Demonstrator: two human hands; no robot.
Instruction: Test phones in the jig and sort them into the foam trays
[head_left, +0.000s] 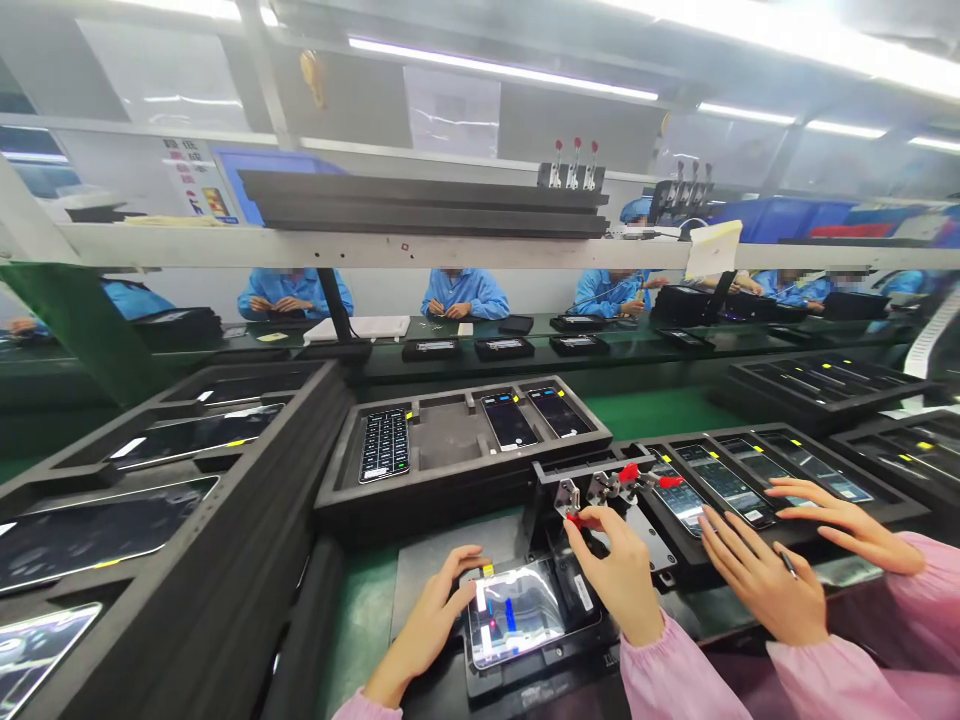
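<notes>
A phone screen [517, 612] with a lit display and a yellow tab lies in a black test fixture [581, 625]. My left hand [431, 625] is at the screen's left edge, thumb and curved fingers closed on its upper left corner. Behind it, my right hand [619, 570] pinches the red tip of a toggle clamp [568, 497] on the fixture. My fingers hide part of that lever. Two more toggle clamps with red handles [628, 474] stand just to the right.
At right, a co-worker's hands [772, 580] reach over a foam tray [892, 500] of phone screens. Another foam tray [450, 470] sits behind the fixture. Stacked trays [247, 540] rise at left. A white shelf beam [465, 250] crosses above; people in blue sit beyond.
</notes>
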